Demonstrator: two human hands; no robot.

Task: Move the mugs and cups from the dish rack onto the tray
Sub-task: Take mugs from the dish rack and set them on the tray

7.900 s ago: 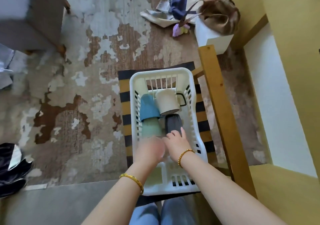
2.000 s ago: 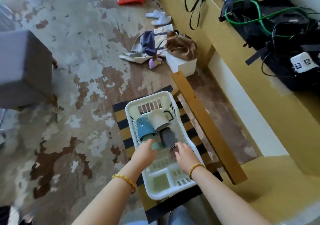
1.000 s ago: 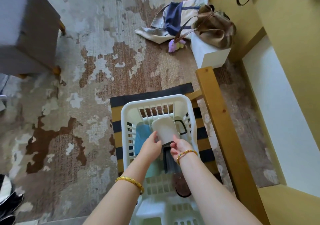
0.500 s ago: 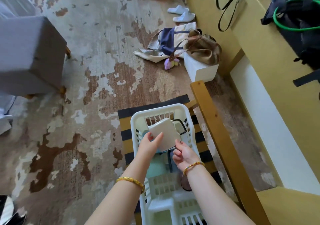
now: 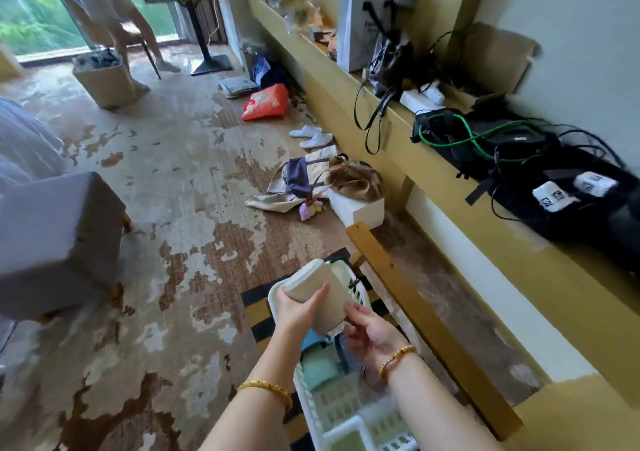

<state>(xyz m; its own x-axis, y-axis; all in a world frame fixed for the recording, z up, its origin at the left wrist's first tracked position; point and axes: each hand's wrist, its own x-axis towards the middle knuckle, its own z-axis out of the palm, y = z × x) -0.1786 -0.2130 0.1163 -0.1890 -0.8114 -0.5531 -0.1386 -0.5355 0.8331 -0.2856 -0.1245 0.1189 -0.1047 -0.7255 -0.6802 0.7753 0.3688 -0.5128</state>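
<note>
Lifted clear of rack [image 5: 313, 412]: smooth cream mug [image 5: 320, 293], both hands gripping.

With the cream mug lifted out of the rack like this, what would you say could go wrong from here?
1. The cream mug is tilted on its side above the dish rack; the left hand grips it while the right hand holds its lower end, so a slip could drop it onto the blue mug and green cup below.
2. No tray is in view, so carrying may mean crossing the floor near the bags.
</note>
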